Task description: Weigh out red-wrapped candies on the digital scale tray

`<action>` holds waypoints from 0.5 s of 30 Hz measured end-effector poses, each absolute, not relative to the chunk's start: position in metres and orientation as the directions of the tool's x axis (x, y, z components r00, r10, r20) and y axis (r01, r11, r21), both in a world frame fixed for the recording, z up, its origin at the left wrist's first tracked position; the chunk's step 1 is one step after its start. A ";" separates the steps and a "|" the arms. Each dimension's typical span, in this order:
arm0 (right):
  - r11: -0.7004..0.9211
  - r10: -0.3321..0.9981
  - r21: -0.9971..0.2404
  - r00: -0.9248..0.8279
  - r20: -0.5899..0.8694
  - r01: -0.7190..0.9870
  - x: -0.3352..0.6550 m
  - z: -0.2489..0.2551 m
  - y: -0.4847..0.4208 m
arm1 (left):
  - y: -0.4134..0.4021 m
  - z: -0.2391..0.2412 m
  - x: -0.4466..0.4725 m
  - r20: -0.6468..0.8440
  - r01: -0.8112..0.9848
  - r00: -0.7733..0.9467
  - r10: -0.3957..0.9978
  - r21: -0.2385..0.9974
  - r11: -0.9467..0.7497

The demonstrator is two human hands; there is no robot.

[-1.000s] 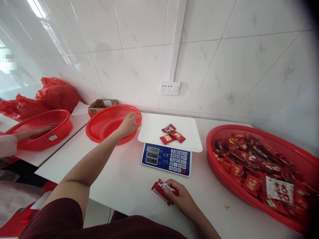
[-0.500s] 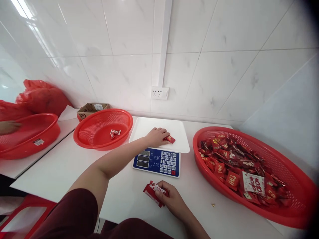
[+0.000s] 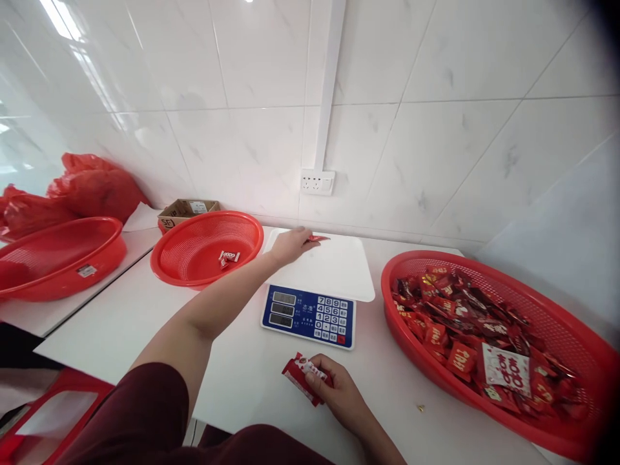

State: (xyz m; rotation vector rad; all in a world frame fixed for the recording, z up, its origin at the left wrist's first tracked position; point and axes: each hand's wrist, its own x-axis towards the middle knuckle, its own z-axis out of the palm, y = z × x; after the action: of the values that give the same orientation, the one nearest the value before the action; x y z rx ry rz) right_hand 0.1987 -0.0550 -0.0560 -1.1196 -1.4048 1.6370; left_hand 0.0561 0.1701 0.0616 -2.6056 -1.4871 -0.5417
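Moved since half a second earlier: the left hand, then over red packets mid-pan, was now over the far left part of the white weighing pan. Its fingers were closed on at least one printed red packet — how many more the palm hid could not be told. Nearer the wearer, the right hand pinched one white-and-red packet and at least one red sachet under its thumb. One digital scale, with three displays, stood between the two grips. Left of the left hand sat one red perforated basket with two small white-and-red pieces inside. Right of both hands was another red basket — heaped with red wrappers too many to count and one large white sachet. Just right of the right hand lay one gold scrap.
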 end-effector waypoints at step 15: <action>-0.198 0.952 -0.980 -0.232 -0.199 0.027 0.194 -0.050 -0.052 | 0.112 0.078 -0.055 0.416 0.870 0.199 0.887 0.342 -0.356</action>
State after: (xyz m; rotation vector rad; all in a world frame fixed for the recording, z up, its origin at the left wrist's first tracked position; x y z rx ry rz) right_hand 0.1941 -0.0518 -0.0497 -1.2397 -1.2831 1.5343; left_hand -0.0546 0.1122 0.0779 -2.4567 -1.8007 -0.8891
